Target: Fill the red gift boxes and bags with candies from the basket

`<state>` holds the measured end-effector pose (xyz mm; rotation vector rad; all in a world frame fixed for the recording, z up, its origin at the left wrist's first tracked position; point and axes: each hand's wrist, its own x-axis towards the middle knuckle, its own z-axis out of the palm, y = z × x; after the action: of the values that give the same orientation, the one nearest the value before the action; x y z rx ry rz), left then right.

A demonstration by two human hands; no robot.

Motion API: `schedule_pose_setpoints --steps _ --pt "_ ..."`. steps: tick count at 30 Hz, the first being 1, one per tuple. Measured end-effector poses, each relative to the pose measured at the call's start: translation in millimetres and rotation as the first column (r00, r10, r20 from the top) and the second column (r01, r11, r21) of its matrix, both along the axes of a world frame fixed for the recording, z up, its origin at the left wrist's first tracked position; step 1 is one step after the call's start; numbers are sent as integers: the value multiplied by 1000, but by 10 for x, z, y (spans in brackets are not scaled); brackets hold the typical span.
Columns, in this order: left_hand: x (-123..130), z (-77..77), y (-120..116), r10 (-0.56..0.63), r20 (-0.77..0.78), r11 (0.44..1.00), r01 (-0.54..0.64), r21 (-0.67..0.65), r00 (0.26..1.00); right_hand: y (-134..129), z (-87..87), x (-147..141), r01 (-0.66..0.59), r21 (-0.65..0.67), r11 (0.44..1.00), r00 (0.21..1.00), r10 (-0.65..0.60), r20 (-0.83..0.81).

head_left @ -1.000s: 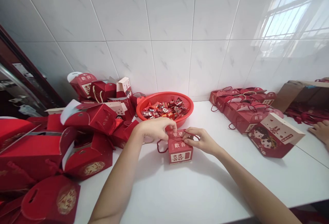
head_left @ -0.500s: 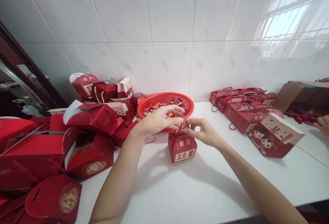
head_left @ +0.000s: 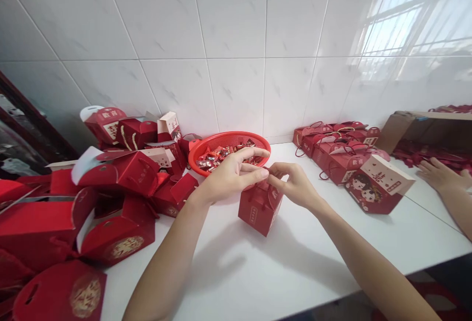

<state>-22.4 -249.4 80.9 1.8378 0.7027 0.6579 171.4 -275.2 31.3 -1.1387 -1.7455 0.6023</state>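
A small red gift box [head_left: 256, 213] with pale printing stands in front of me, turned so an edge faces me. At its top, my left hand [head_left: 236, 171] pinches with thumb and fingertips, its index finger stretched out. From the other side, my right hand [head_left: 293, 183] is closed on the top near the flap. The fingers hide most of the red cord there. Just behind my left hand is a red plastic basket [head_left: 266, 140] holding wrapped candies [head_left: 214, 156].
Many red boxes [head_left: 121, 168] are piled at the left. Closed boxes with cord handles [head_left: 332, 156] stand at the right, with a printed box [head_left: 376, 186] before them. Another person's hand [head_left: 442, 176] is by a cardboard carton [head_left: 391, 131]. A tiled wall [head_left: 236, 90] rises behind.
The gift box has turned, showing its side instead of its lettered front. My hands have come closer together at its top. The view has shifted right, and the other person's hand shows more.
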Motion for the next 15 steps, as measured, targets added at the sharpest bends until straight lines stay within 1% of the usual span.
schedule_pose_setpoints --steps 3,5,7,10,12,13,14,15 --pt "-4 19 2 35 -11 990 -33 137 999 -137 22 113 124 60 990 992 -123 -18" --pt "-16 43 5 67 -56 974 -53 219 996 -251 29 228 223 125 967 975 -218 -50" --pt "-27 57 11 96 -105 961 -65 267 990 -372 22 381 328 178 928 944 -313 -109" --pt "-33 49 23 120 -177 947 -60 315 977 -570 41 665 470 207 858 877 -428 -219" --pt "-28 37 26 107 -240 941 -21 337 965 -715 130 860 575 224 787 807 -502 -311" --pt "-23 32 26 98 -269 938 1 347 958 -789 206 954 638 239 732 757 -540 -369" --pt "-18 30 25 93 -294 933 19 358 951 -859 302 1045 701 257 665 701 -578 -419" --pt "-14 31 23 92 -314 929 33 369 945 -921 413 1138 755 296 585 649 -603 -465"
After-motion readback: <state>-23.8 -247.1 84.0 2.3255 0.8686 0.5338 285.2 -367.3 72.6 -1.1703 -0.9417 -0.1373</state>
